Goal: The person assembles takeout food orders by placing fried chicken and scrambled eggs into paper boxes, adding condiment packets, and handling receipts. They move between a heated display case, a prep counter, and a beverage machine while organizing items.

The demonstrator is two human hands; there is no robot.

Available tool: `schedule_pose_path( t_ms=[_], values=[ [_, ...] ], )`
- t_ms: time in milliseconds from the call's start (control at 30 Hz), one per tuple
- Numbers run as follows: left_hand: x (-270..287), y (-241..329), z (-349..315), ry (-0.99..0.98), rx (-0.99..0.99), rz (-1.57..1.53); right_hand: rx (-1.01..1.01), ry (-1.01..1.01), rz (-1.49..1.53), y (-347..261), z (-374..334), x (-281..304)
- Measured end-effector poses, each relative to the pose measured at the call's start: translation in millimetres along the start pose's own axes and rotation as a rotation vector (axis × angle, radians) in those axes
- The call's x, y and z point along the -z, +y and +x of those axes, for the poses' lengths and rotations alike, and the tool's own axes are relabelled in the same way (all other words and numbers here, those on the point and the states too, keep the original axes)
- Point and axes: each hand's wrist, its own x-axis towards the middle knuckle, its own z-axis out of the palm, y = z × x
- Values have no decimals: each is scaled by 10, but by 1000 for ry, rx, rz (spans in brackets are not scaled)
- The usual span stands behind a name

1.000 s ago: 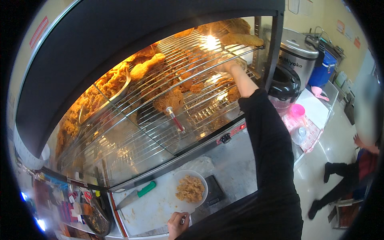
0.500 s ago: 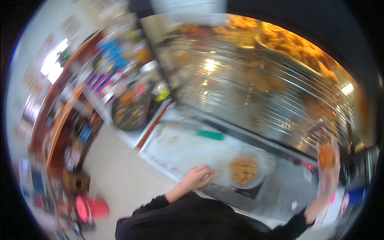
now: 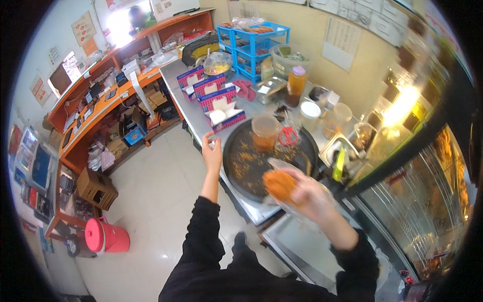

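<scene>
My right hand, in thin clear plastic, grips an orange-brown breaded fried piece above the near edge of a round black tray. Brown crumbs lie scattered over that tray. On it stand a clear tub of brown-orange contents and red-handled scissors. My left hand is raised at the counter's left edge, fingers curled together with a small pale bit between them that I cannot make out. Just beyond it sits an open pink-and-blue carton, with similar cartons behind.
A blue tiered rack, a sauce bottle and a white-lidded jar stand at the back. A lime-green handle sticks up beside a metal pan. The glass cabinet bounds the right; a red bucket is on the floor.
My view has turned left from the glass cabinet to the counter with the round tray. The right hand has carried the fried piece from beside the cabinet to the tray; my left hand has come along.
</scene>
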Motion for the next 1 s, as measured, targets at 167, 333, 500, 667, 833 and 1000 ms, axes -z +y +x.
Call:
schedule_pose_path(
  t_ms=[167,333,500,667,833,1000],
  values=[
    [-302,-1139,1268,-27,-57,250,51,384,166,620,2798,-20],
    [-410,-1297,1365,-131,-34,264,93,422,226,828,4771,874],
    [-452,-1300,1365,-117,-22,102,137,572,-385,786,5299,1575],
    [-245,-1284,1400,-72,53,161,591,552,-2016,884,4945,851],
    [-363,-1405,1385,-31,-89,135,673,762,-1521,583,4362,236],
    [-556,-1457,1292,-120,-154,42,232,226,-1612,56,2168,-683]
  ],
)
